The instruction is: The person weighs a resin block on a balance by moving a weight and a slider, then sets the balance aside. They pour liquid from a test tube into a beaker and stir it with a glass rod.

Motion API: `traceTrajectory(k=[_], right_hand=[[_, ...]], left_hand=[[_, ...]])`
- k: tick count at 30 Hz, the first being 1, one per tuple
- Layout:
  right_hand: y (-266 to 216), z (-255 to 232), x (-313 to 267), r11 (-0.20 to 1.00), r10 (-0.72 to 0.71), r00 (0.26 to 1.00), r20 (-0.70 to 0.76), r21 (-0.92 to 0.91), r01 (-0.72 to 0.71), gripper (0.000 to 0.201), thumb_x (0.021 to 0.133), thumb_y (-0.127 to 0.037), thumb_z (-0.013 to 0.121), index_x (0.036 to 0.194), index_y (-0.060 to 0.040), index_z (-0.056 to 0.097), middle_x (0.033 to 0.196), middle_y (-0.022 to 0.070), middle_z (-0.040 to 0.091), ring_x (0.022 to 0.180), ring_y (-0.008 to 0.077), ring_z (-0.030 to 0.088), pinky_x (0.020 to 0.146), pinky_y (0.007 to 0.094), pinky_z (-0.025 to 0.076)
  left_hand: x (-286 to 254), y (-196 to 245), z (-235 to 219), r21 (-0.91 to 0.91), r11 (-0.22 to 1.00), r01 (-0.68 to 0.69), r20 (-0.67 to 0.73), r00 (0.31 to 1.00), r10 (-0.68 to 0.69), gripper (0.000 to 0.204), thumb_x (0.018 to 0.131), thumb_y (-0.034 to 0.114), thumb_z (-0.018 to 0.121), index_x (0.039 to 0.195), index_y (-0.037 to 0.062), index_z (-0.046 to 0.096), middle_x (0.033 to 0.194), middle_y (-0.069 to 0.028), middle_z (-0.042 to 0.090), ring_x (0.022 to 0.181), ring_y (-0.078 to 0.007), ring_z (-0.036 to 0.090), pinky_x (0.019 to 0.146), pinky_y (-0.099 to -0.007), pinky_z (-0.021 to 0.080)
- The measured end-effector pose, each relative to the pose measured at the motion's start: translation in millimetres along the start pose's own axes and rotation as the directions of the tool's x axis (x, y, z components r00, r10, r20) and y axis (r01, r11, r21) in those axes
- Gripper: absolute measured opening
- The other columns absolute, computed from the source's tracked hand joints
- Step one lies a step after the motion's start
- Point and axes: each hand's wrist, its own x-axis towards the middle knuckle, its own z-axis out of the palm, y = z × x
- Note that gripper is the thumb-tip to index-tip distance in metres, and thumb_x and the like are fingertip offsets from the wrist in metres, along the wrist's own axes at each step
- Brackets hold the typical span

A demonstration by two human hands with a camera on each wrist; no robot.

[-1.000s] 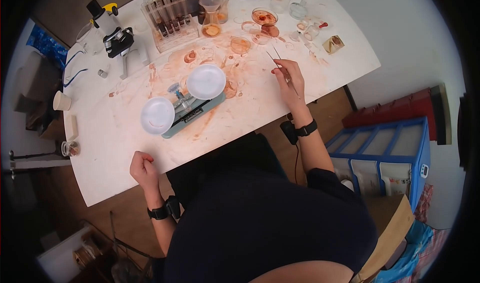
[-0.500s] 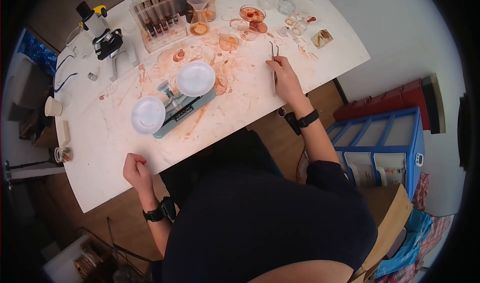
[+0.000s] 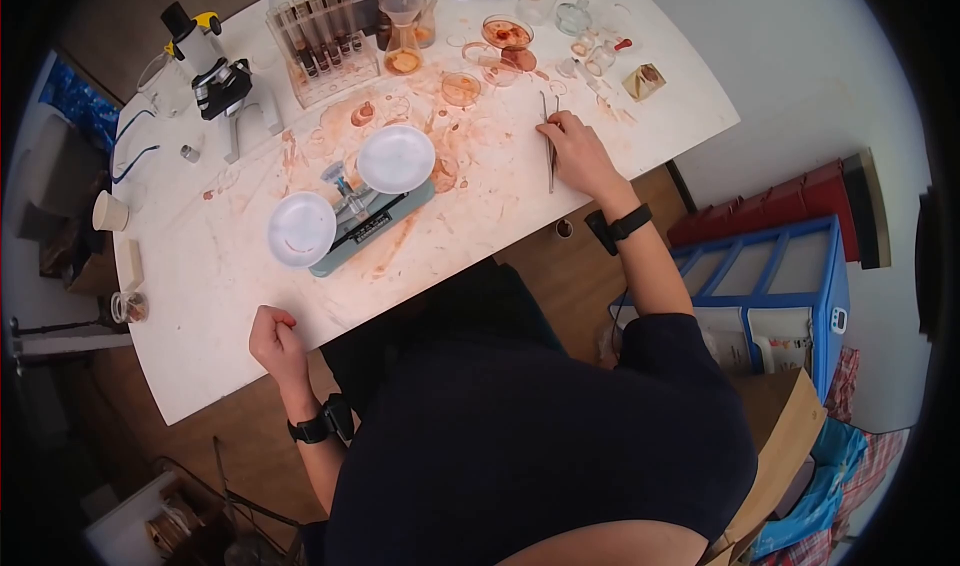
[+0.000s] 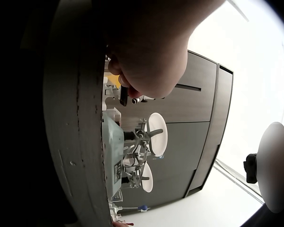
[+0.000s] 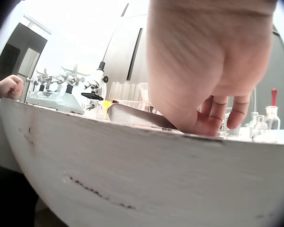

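Metal tweezers (image 3: pixel 551 178) lie along the white tabletop at the near right, their tips towards the back. My right hand (image 3: pixel 585 158) is low over them, thumb and fingertips around their middle, which it partly hides. In the right wrist view the broad end of the tweezers (image 5: pixel 135 116) rests on the table beside the lowered fingers (image 5: pixel 237 113). My left hand (image 3: pixel 277 346) rests at the table's front edge with its fingers curled in and nothing showing in it. Between the hands stands a pale green balance (image 3: pixel 372 228) with two white pans (image 3: pixel 396 160).
Reddish stains cover the middle of the table (image 3: pixel 215 296). At the back stand a microscope (image 3: pixel 222 86), a test tube rack (image 3: pixel 335 78), a flask with a funnel (image 3: pixel 403 38) and petri dishes (image 3: pixel 508 33). Small glass bottles (image 3: pixel 573 18) and a specimen block (image 3: pixel 644 83) are at right.
The right hand has lowered the tweezers from an angled hold to the tabletop, and its wrist has shifted slightly right. The left hand stays in place while the head view shifts a little.
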Motion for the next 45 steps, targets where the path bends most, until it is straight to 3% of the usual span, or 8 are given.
traceTrajectory(k=[5,11,17,23,30,38,40,45], right_hand=[[-3.3,-12.7,5.6,0.996,0.079,0.995,0.060,0.044,-0.082,0.038,0.082,0.005,0.059,0.117,-0.0066,0.066,0.116,0.0122,0.058,0.108,0.0311,0.061,0.085,0.0422,0.053],[2.3,-24.6,62.6,0.986,0.014,0.994,-0.107,0.167,0.004,0.042,0.085,-0.001,0.061,0.126,-0.0092,0.063,0.120,0.0120,0.059,0.114,0.0312,0.060,0.093,0.0423,0.052],[40.5,8.1,134.8,0.997,-0.025,0.993,0.115,0.069,0.017,0.063,0.083,-0.022,0.075,0.140,-0.0085,0.053,0.136,0.0197,0.054,0.129,0.0370,0.051,0.107,0.0421,0.046],[34.3,19.2,160.8,0.999,-0.029,0.951,0.308,0.048,0.015,0.072,0.080,-0.026,0.075,0.144,-0.0056,0.048,0.139,0.0232,0.053,0.132,0.0388,0.049,0.108,0.0424,0.045],[39.3,21.4,171.4,0.993,-0.040,0.951,0.308,0.118,0.003,0.069,0.081,-0.023,0.074,0.142,-0.0016,0.050,0.131,0.0249,0.059,0.124,0.0377,0.057,0.105,0.0415,0.046],[23.1,-33.3,170.2,0.992,-0.092,0.963,0.254,0.112,0.065,0.070,0.080,-0.022,0.077,0.142,-0.0033,0.051,0.123,0.0207,0.062,0.114,0.0347,0.061,0.099,0.0396,0.051],[16.5,-46.1,172.8,0.980,-0.194,0.964,0.183,0.074,0.183,0.070,0.080,-0.022,0.079,0.142,-0.0039,0.051,0.122,0.0201,0.063,0.114,0.0343,0.062,0.099,0.0402,0.051],[-56.4,-109.8,174.2,0.961,-0.256,0.944,0.209,0.156,0.226,0.068,0.083,-0.018,0.078,0.144,-0.0075,0.050,0.132,0.0173,0.060,0.122,0.0325,0.059,0.103,0.0378,0.049]], left_hand=[[0.4,2.2,0.4,-0.001,1.000,-0.002,0.004,1.000,0.002,0.015,0.079,-0.010,0.043,0.071,-0.0001,0.052,0.064,-0.0086,0.050,0.058,-0.0171,0.048,0.056,-0.0282,0.038],[1.8,2.1,1.1,0.007,1.000,-0.020,0.011,1.000,0.020,0.015,0.078,-0.010,0.045,0.071,0.0004,0.053,0.065,-0.0101,0.052,0.057,-0.0206,0.050,0.054,-0.0304,0.039],[1.7,0.8,1.8,0.006,1.000,-0.025,-0.011,1.000,0.025,0.016,0.079,-0.010,0.045,0.072,0.0006,0.055,0.064,-0.0100,0.053,0.056,-0.0205,0.051,0.054,-0.0306,0.039],[0.3,-0.7,2.4,-0.002,1.000,0.002,-0.032,0.999,-0.002,0.016,0.079,-0.010,0.045,0.072,0.0006,0.055,0.064,-0.0099,0.053,0.056,-0.0203,0.051,0.054,-0.0306,0.039],[2.3,4.1,1.6,0.008,1.000,-0.014,-0.017,1.000,0.014,0.016,0.080,-0.010,0.046,0.072,0.0004,0.055,0.064,-0.0107,0.053,0.057,-0.0221,0.051,0.054,-0.0315,0.039],[2.3,5.6,1.0,0.021,1.000,-0.017,-0.008,1.000,0.017,0.016,0.080,-0.010,0.046,0.072,0.0010,0.055,0.064,-0.0103,0.053,0.056,-0.0221,0.051,0.054,-0.0319,0.039],[2.8,6.2,1.1,0.019,1.000,-0.022,-0.010,1.000,0.022,0.015,0.080,-0.010,0.047,0.072,0.0012,0.054,0.064,-0.0102,0.053,0.056,-0.0218,0.050,0.053,-0.0320,0.038],[2.7,3.2,1.6,0.014,0.999,-0.033,-0.013,0.999,0.034,0.015,0.079,-0.010,0.048,0.072,0.0014,0.055,0.064,-0.0105,0.053,0.055,-0.0225,0.050,0.052,-0.0323,0.038]])
